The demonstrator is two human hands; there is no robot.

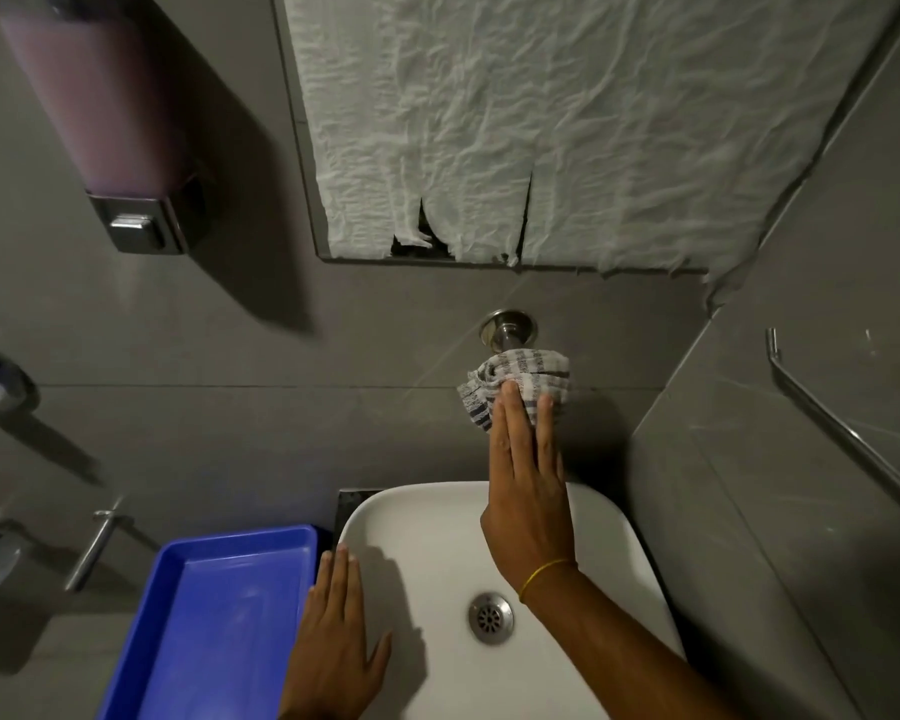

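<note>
A chrome wall-mounted tap sticks out of the grey tiled wall above a white basin. A checked grey-and-white cloth is bunched over the tap's spout and hides most of it. My right hand reaches up over the basin with straight fingers and presses the cloth against the tap. My left hand lies flat on the basin's left rim, fingers straight, holding nothing. A yellow band circles my right wrist.
A blue plastic tray sits left of the basin. A pink soap dispenser hangs at upper left. Crumpled white paper covers the mirror. A metal rail runs along the right wall. The basin drain is uncovered.
</note>
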